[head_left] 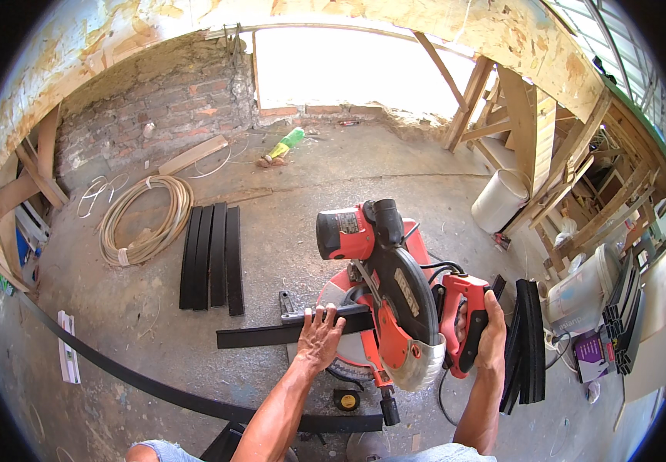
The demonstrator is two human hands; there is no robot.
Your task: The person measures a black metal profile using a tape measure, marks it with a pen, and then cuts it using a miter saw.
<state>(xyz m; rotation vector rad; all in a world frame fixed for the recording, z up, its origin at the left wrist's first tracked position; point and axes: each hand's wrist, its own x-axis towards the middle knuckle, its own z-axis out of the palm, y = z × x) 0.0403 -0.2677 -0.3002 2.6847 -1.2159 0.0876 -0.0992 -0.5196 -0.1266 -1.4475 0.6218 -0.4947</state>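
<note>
A red and black miter saw (406, 289) stands on the floor before me. My right hand (490, 335) is wrapped round its red and black handle. A short black metal profile (260, 336) lies across the saw's base, its right end beside the blade guard. On it rests my left hand (320, 336), fingers spread, pressing it near the fence. The guard hides the blade's contact with the profile, if there is any. Below the saw sits a black tape measure with a yellow centre (347, 400). A long black strip (194, 403) runs along the floor in front of me.
Several cut black profiles (211, 258) lie left of the saw, more (529, 343) to its right. A coiled hose (146, 219), green bottle (286, 144) and white level (68, 346) lie on the floor. Right stand a white bucket (498, 202) and timber (533, 131).
</note>
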